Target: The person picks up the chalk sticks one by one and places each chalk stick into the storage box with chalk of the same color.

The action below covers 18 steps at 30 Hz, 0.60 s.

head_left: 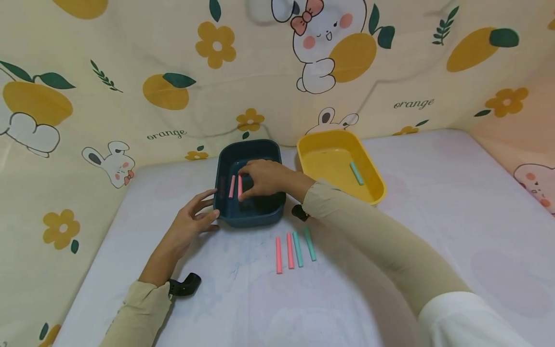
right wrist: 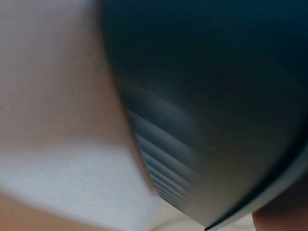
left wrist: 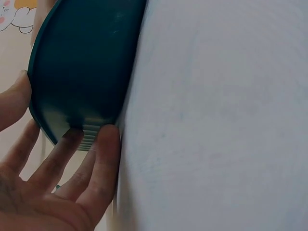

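Inside the dark blue box [head_left: 251, 220], my right hand [head_left: 266, 178] pinches a pink chalk stick [head_left: 240, 183] between thumb and fingers. A second pink chalk [head_left: 231, 187] lies just left of it on the box floor. My left hand [head_left: 191, 224] rests against the box's left side with fingers extended. In the left wrist view, its fingers [left wrist: 106, 159] touch the outer wall [left wrist: 86, 62] near a ribbed patch, the thumb at the rim. The right wrist view shows mostly the box's outer wall [right wrist: 202, 96]; the chalk is hidden there.
Right of the box stands a yellow tray [head_left: 325, 164] holding one teal chalk [head_left: 356, 173]. On the white tabletop [head_left: 243, 299] in front lie two pink chalks [head_left: 290, 250] and two teal chalks [head_left: 310, 244]. A patterned cloth [head_left: 251, 86] hangs behind.
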Available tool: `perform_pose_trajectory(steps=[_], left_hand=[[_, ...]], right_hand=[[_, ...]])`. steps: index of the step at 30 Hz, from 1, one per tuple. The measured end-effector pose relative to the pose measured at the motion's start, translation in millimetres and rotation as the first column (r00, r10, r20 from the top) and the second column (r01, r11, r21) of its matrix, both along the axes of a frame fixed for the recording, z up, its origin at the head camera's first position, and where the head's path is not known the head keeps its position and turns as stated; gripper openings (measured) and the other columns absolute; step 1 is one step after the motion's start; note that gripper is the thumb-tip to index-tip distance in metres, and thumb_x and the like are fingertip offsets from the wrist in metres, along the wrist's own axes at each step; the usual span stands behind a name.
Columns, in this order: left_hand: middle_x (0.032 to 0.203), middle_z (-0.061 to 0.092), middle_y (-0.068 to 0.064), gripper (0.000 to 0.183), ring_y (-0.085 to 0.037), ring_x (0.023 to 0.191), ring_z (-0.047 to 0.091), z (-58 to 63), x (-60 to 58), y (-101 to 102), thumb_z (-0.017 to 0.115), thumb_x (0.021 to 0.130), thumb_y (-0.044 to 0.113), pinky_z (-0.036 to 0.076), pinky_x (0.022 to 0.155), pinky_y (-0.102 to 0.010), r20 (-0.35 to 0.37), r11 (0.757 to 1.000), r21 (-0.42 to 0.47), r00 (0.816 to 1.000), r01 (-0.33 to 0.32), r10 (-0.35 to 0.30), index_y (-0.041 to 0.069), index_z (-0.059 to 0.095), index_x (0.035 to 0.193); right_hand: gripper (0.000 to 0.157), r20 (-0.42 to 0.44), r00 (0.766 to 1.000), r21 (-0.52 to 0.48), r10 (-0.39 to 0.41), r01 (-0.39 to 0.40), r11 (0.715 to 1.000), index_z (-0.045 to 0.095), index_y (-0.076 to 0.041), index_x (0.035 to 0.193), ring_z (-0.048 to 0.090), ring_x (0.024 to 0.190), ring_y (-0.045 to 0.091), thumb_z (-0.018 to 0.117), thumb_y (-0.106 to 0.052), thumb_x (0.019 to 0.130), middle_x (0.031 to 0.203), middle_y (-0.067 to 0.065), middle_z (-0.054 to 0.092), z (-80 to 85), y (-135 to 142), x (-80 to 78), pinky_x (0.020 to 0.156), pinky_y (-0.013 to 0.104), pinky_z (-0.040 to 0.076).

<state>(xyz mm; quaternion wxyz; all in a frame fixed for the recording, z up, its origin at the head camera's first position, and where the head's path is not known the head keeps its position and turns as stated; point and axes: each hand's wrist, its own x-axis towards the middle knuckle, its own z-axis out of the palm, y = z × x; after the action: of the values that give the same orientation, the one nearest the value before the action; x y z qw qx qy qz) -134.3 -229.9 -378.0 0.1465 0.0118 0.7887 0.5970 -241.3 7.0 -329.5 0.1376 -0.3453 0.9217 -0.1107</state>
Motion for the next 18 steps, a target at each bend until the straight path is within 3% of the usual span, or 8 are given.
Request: perform_pose_trajectory(steps=[8,18], left_hand=[[0.156,0.037,-0.017,0.066,-0.037,0.130,0.053,1.5,1.6,1.2,0.065,0.098,0.023,0.057,0.096,-0.046,-0.001,1.000,0.000,1.000,-0.008,0.008,0.024,0.032,0.155],[0.156,0.037,-0.017,0.066,-0.040,0.134,0.050,3.4,3.4,2.4,0.065,0.098,0.022,0.055,0.098,-0.048,0.006,1.000,0.012,1.000,-0.008,0.008,0.024,0.033,0.155]], right_hand=[[0.080,0.057,0.998,0.033,-0.008,0.006,0.999,0.047,-0.017,0.148,0.045,0.140,0.025,0.070,-0.061,0.085,0.154,0.008,0.045,-11.9,-6.6,-12.4,0.119,0.046,0.035],[0.079,0.065,0.998,0.052,-0.014,0.010,0.999,0.046,-0.016,0.149,0.042,0.142,0.025,0.069,-0.059,0.086,0.155,0.009,0.043,-19.2,-15.0,-21.2,0.121,0.043,0.032]])
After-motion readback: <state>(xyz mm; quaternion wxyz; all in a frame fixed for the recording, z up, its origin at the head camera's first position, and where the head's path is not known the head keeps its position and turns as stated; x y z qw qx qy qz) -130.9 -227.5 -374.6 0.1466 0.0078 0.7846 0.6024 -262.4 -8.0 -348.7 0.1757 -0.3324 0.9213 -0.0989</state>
